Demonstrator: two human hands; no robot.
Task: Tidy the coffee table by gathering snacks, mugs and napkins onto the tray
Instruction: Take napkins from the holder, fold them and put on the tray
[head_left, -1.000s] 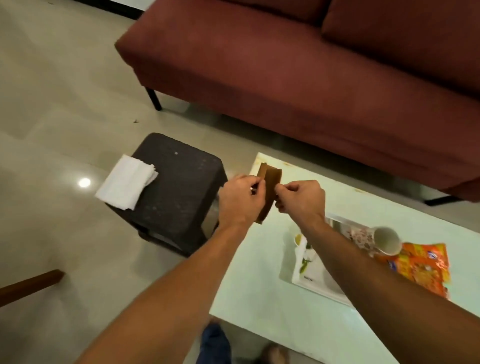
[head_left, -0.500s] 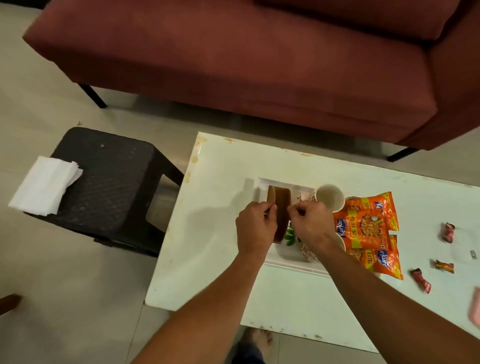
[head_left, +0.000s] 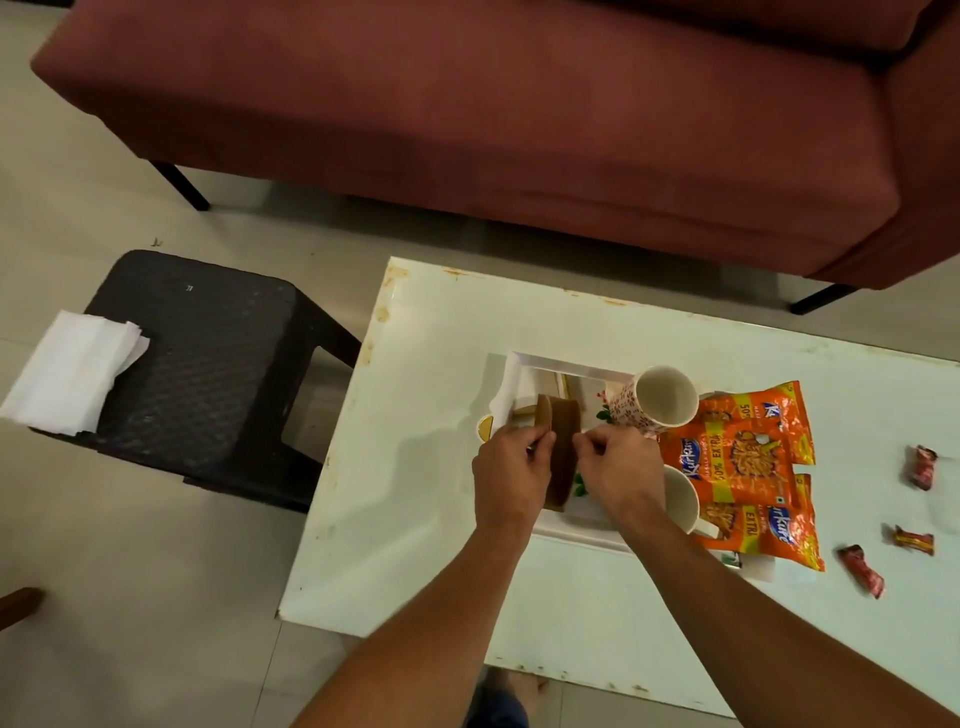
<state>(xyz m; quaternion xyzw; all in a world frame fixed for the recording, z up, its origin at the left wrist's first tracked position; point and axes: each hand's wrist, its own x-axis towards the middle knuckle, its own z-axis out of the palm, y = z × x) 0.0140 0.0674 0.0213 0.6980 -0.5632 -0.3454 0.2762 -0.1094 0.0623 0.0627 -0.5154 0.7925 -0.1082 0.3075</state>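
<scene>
Left grip: the left hand (head_left: 511, 467) is closed, fingers curled, pinching the left edge of the brown holder (head_left: 561, 447).
Right grip: the right hand (head_left: 618, 467) is closed also, thumb and fingers pinching the right edge of the same holder.
Held thing: the brown holder stands on its edge between the two grips, over the left part of the tray (head_left: 571, 366); if its lower end touches the tray I cannot tell.
Tray: white, it lies on the white tabletop (head_left: 415, 519) under both grips; a white napkin (head_left: 506, 395) lies in its far left corner, just beyond the left grip.
Mugs: a flowered mug (head_left: 654, 408) lies tilted on the tray just beyond the right grip, its mouth open to the camera; a second white mug (head_left: 683, 504) is just right of the right wrist.
Snacks: orange snack packets (head_left: 748, 457) lie to the right of the right grip, touching the mugs; three small red candies (head_left: 860, 569) are well apart, further right on the tabletop.
Other napkins: a white stack (head_left: 72, 371) lies on the black stool (head_left: 208, 364), far left of the left grip, off the tabletop.
</scene>
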